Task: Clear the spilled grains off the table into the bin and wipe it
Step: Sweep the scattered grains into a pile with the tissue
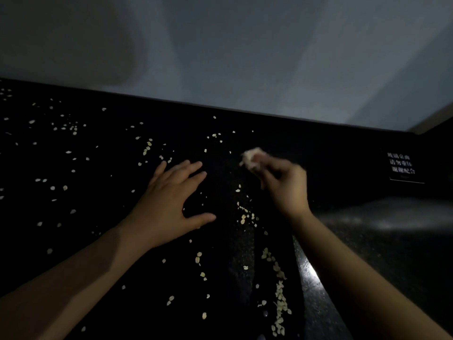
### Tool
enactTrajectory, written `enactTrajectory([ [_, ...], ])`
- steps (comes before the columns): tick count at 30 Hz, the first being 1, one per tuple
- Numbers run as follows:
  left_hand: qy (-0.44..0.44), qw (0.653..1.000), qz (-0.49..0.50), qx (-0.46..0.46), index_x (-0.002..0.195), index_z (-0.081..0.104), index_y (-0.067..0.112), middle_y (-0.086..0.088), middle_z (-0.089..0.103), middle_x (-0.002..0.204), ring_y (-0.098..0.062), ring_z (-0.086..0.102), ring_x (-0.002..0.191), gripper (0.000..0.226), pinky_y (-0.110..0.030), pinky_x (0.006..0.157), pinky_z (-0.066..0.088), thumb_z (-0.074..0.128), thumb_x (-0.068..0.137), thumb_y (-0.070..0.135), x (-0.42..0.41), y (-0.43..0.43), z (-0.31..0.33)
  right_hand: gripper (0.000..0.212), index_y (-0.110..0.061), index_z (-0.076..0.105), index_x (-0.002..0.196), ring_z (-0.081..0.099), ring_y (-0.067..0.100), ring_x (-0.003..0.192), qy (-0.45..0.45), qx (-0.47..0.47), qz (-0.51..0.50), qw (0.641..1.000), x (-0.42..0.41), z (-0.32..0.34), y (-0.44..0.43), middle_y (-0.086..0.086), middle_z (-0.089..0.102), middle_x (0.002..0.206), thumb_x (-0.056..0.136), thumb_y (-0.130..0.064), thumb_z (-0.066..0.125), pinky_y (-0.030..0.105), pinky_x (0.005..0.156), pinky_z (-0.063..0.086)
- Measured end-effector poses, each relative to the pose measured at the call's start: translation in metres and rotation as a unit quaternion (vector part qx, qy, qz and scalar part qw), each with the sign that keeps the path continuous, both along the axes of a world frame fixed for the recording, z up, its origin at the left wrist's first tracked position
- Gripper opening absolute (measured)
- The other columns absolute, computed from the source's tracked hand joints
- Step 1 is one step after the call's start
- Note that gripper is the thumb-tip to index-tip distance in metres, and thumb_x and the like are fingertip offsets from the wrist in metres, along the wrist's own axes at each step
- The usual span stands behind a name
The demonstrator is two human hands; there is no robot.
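Pale grains (279,305) lie scattered over the black glossy table (73,241), thickest in a line near its right edge and spread thinly at the far left. My left hand (169,204) lies flat on the table with fingers spread, holding nothing. My right hand (282,185) is raised a little and blurred. It pinches a small white crumpled wad (251,157), maybe tissue or gathered grains. No bin is in view.
A grey wall (220,57) rises behind the table's far edge. A small black sign with white characters (402,164) stands at the right. Beyond the table's right edge (308,273) lies dark speckled floor (392,241).
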State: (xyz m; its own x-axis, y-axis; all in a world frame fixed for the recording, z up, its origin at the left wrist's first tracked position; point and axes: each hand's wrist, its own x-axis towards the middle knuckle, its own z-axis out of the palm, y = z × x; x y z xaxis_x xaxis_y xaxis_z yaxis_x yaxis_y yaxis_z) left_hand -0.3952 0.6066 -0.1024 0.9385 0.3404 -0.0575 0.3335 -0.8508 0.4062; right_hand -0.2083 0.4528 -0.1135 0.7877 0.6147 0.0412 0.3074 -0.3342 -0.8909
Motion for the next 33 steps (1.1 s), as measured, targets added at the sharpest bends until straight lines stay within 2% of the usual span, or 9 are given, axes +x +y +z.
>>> enactTrajectory([
  [3, -0.017, 0.998, 0.051, -0.015, 0.148, 0.029, 0.019, 0.005, 0.019, 0.157, -0.011, 0.009, 0.145, 0.103, -0.031, 0.118, 0.003, 0.032, 0.067, 0.081, 0.005, 0.021, 0.002, 0.028, -0.03, 0.075, 0.095, 0.068, -0.004, 0.089, 0.067, 0.009, 0.087, 0.994, -0.025, 0.014, -0.022, -0.024, 0.073, 0.092, 0.087, -0.003, 0.068, 0.01, 0.073, 0.049],
  [7, 0.039, 0.996, 0.074, 0.015, 0.152, 0.003, 0.023, 0.002, 0.0, 0.161, -0.018, -0.004, 0.147, 0.113, -0.041, 0.12, 0.003, 0.021, 0.061, 0.088, 0.024, 0.044, 0.004, 0.016, -0.017, 0.076, 0.099, 0.071, 0.005, 0.084, 0.046, 0.056, -0.041, 0.996, 0.005, 0.023, -0.004, -0.006, 0.076, 0.089, 0.089, -0.007, 0.068, 0.018, 0.074, 0.055],
  [11, 0.062, 0.993, 0.066, 0.07, 0.152, 0.014, 0.019, -0.001, 0.01, 0.16, -0.019, 0.005, 0.147, 0.115, -0.044, 0.119, 0.0, 0.017, 0.06, 0.088, 0.038, 0.069, 0.0, 0.017, -0.009, 0.077, 0.101, 0.065, -0.006, 0.072, 0.0, 0.054, -0.1, 0.994, 0.048, 0.017, 0.047, 0.001, 0.076, 0.082, 0.087, -0.018, 0.072, 0.01, 0.071, 0.051],
  [14, 0.075, 0.992, 0.055, 0.09, 0.149, 0.025, 0.017, -0.001, 0.017, 0.159, -0.019, 0.012, 0.146, 0.112, -0.047, 0.119, -0.002, 0.015, 0.063, 0.086, 0.039, 0.079, -0.007, 0.021, -0.006, 0.076, 0.105, 0.055, -0.016, 0.057, 0.0, 0.032, -0.1, 0.994, 0.055, 0.005, 0.069, -0.022, 0.067, 0.062, 0.087, -0.017, 0.073, 0.002, 0.06, 0.04],
  [18, 0.074, 0.991, 0.05, 0.095, 0.151, 0.021, 0.019, 0.001, 0.011, 0.16, -0.017, 0.006, 0.147, 0.109, -0.046, 0.119, -0.002, 0.014, 0.065, 0.085, 0.033, 0.078, -0.013, 0.017, -0.015, 0.076, 0.103, 0.056, -0.016, 0.061, -0.01, 0.001, 0.009, 1.0, 0.017, 0.001, 0.037, -0.023, 0.065, 0.064, 0.086, -0.015, 0.074, 0.004, 0.063, 0.04],
  [22, 0.077, 0.992, 0.052, 0.081, 0.152, 0.017, 0.022, 0.003, 0.005, 0.161, -0.015, 0.001, 0.147, 0.106, -0.044, 0.119, -0.003, 0.013, 0.067, 0.085, 0.033, 0.078, -0.013, 0.022, -0.025, 0.077, 0.093, 0.062, 0.011, 0.057, 0.063, -0.027, 0.128, 0.989, -0.012, 0.012, 0.001, -0.003, 0.076, 0.086, 0.086, -0.005, 0.07, 0.02, 0.058, 0.05],
  [26, 0.08, 0.992, 0.043, 0.09, 0.152, 0.014, 0.023, 0.003, 0.003, 0.161, -0.015, -0.002, 0.147, 0.103, -0.044, 0.119, -0.005, 0.011, 0.069, 0.083, 0.031, 0.079, -0.014, 0.017, -0.02, 0.076, 0.092, 0.06, 0.005, 0.063, 0.051, 0.045, 0.022, 0.997, 0.015, 0.028, 0.035, 0.003, 0.076, 0.078, 0.087, -0.005, 0.069, 0.018, 0.058, 0.048],
  [29, 0.071, 0.993, 0.042, 0.083, 0.152, 0.016, 0.022, 0.002, 0.005, 0.161, -0.015, 0.0, 0.147, 0.102, -0.044, 0.119, -0.005, 0.014, 0.07, 0.082, 0.03, 0.08, -0.014, 0.008, -0.019, 0.077, 0.092, 0.064, 0.006, 0.069, 0.03, 0.06, -0.027, 0.997, 0.047, 0.024, 0.085, 0.007, 0.075, 0.079, 0.087, -0.017, 0.071, 0.026, 0.068, 0.054],
  [33, 0.068, 0.994, 0.047, 0.072, 0.152, 0.016, 0.023, 0.003, 0.005, 0.161, -0.015, -0.001, 0.147, 0.102, -0.044, 0.118, -0.006, 0.014, 0.069, 0.082, 0.031, 0.078, -0.013, 0.01, -0.014, 0.077, 0.092, 0.055, -0.005, 0.053, 0.02, 0.005, -0.047, 0.999, 0.06, -0.006, 0.111, -0.009, 0.066, 0.063, 0.087, -0.022, 0.075, 0.02, 0.06, 0.045],
])
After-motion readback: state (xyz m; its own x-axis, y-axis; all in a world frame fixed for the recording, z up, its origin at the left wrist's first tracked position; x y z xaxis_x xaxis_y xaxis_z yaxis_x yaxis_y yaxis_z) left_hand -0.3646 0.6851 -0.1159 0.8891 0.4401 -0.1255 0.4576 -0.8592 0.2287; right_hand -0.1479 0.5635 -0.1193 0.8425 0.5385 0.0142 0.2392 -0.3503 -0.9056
